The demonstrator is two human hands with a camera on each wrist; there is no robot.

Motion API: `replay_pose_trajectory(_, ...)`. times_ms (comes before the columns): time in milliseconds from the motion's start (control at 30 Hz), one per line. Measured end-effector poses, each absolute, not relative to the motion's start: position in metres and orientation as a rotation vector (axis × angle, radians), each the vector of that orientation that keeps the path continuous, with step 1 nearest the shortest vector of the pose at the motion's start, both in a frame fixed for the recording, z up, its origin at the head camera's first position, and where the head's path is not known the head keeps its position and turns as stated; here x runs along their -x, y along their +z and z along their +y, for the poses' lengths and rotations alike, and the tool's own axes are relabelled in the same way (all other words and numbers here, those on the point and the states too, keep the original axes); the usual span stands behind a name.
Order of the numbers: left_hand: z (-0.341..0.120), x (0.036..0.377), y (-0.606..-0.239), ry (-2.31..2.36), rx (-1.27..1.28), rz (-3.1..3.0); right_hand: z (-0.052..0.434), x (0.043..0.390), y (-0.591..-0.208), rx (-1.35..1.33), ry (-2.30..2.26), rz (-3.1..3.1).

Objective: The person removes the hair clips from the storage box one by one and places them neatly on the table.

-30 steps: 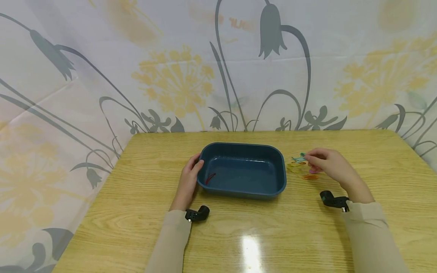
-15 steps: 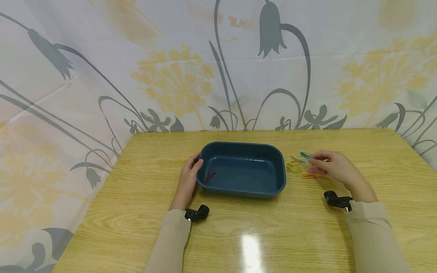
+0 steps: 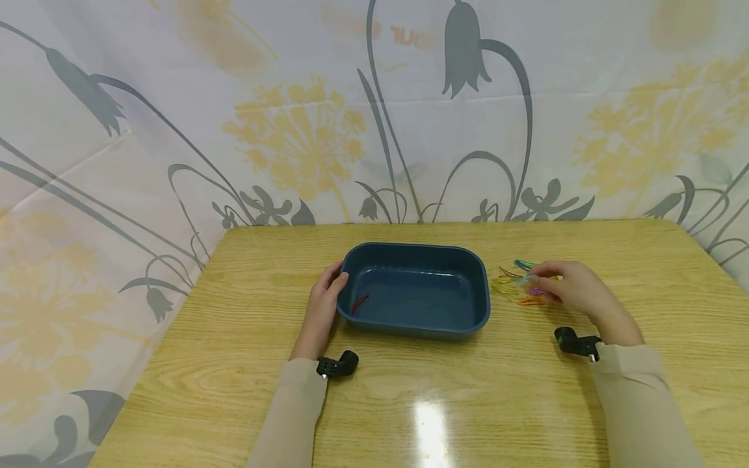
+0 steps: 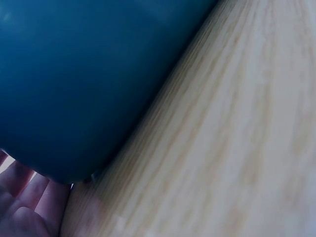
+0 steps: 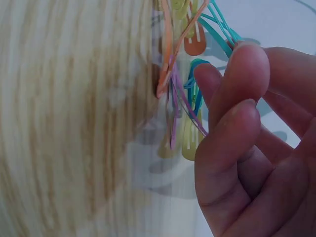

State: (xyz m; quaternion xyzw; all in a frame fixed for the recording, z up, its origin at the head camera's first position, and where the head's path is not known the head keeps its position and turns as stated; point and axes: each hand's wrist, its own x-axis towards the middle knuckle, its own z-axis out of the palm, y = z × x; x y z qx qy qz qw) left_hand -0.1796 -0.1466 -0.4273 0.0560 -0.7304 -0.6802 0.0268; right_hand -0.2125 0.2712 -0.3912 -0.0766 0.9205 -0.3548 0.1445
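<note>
A dark blue tray (image 3: 468,312) sits mid-table, and its outer wall (image 4: 74,89) fills the left wrist view. My left hand (image 3: 325,296) grips the tray's left end, thumb over the rim. One red hair clip (image 3: 359,303) lies inside near that end. Right of the tray is a pile of coloured hair clips (image 3: 515,285); orange (image 5: 167,54), teal (image 5: 219,24) and purple (image 5: 181,101) ones show up close. My right hand (image 3: 564,286) is on the pile, its curled fingertips (image 5: 247,64) pinching a blue clip (image 5: 194,86).
The wooden table (image 3: 409,403) is backed by a flowered curtain (image 3: 292,130) on the far and left sides. Small black cameras sit at my left wrist (image 3: 337,366) and my right wrist (image 3: 576,342). Bare wood lies in front of the tray.
My right hand has shifted slightly right and lower onto the clip pile, nudging the clips. The left hand and the tray have stayed put.
</note>
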Motion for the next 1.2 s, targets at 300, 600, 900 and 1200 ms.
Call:
replay_pose_trajectory(300,-0.1468,0.1793,-0.4276,-2.093,-0.163,-2.249,0.2736,0.2130,-0.3974,0.303,-1.042,2.660)
replay_pose_trajectory(600,-0.1467,0.1795,-0.4278,-2.094,-0.171,-2.247,0.2765,0.2129,-0.3994,0.334,-1.000,2.674)
replay_pose_trajectory(900,-0.1464,0.1797,-0.4275,-2.089,-0.176,-2.252,0.2791,0.2131,-0.4006,0.339,-0.997,2.663)
replay_pose_trajectory(1200,-0.1463,0.1793,-0.4268,-2.098,-0.169,-2.246,0.2795,0.2133,-0.4008,0.301,-1.004,2.652)
